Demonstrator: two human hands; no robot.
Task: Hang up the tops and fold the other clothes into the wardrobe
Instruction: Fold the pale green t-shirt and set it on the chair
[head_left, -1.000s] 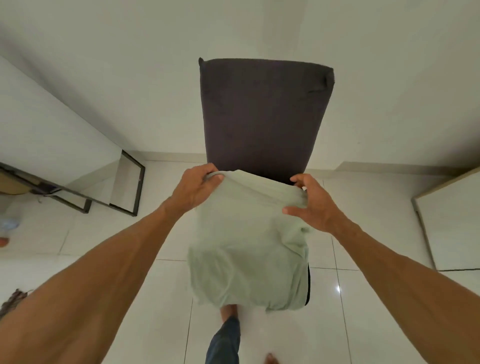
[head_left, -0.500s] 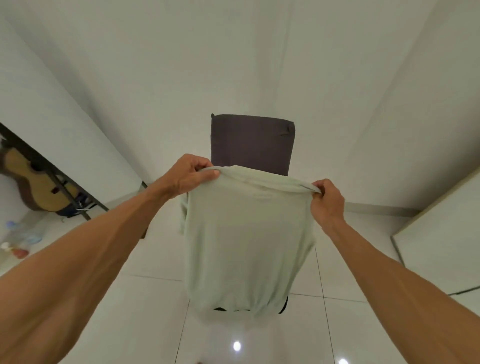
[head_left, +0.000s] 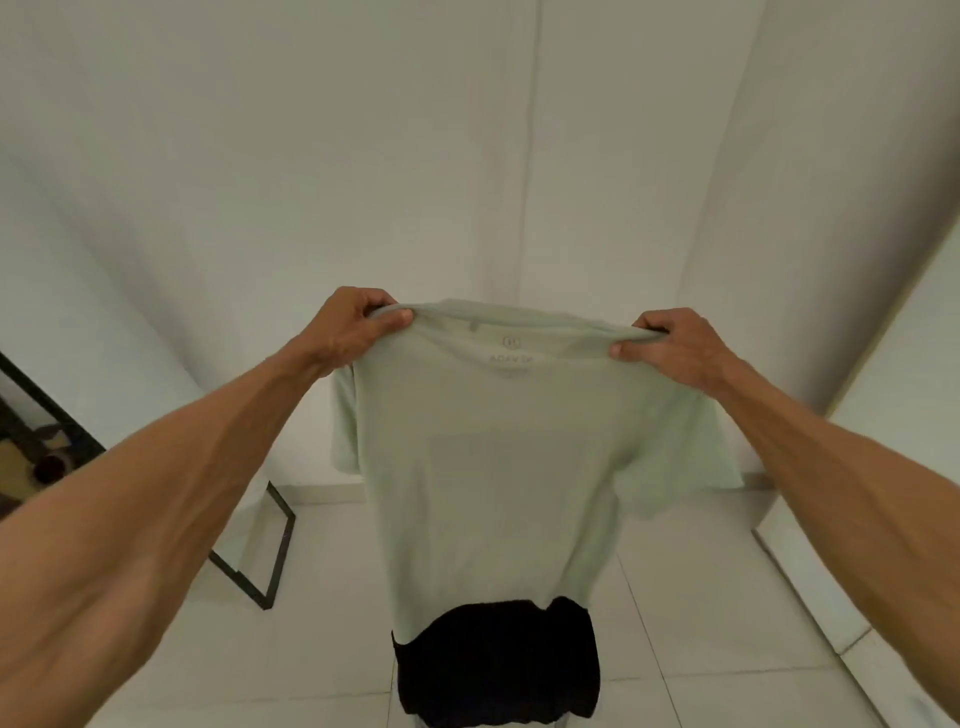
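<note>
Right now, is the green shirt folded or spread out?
Spread out. The left hand and right hand hold the green shirt by its shoulders; it hangs full length.

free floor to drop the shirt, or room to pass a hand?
Bare tile on each side of the black seat: left up to the black frame, right up to the white panel. The middle is crowded: both hands hold the shirt spread.

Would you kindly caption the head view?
Both hands, left and right, hold a pale green T-shirt up by its shoulders.
</note>
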